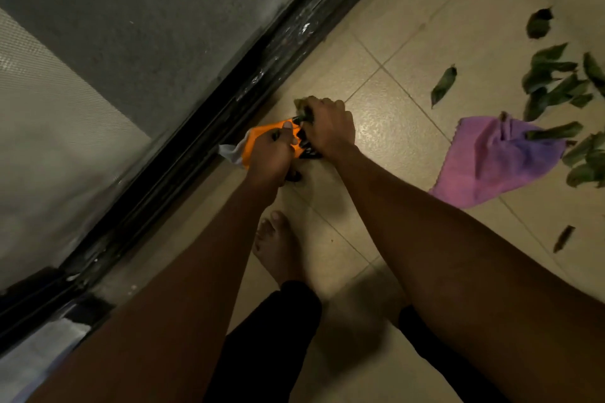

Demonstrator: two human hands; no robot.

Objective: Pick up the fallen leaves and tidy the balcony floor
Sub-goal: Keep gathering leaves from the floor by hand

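Observation:
Low over the tiled floor, my left hand [273,154] grips the edge of an orange and white bag [255,141]. Right beside it, my right hand [329,127] is curled round a bunch of dark green leaves [302,106] at the bag's mouth. More fallen leaves [556,85] lie scattered on the tiles at the right, with a single leaf [443,85] nearer the middle. Another small leaf [563,238] lies at the lower right.
A purple-pink cloth [491,163] lies crumpled on the floor to the right, a leaf on top of it. A black sliding-door track [196,147] runs diagonally along the left, with mesh and glass beyond. My bare foot [278,249] stands on the tiles below my hands.

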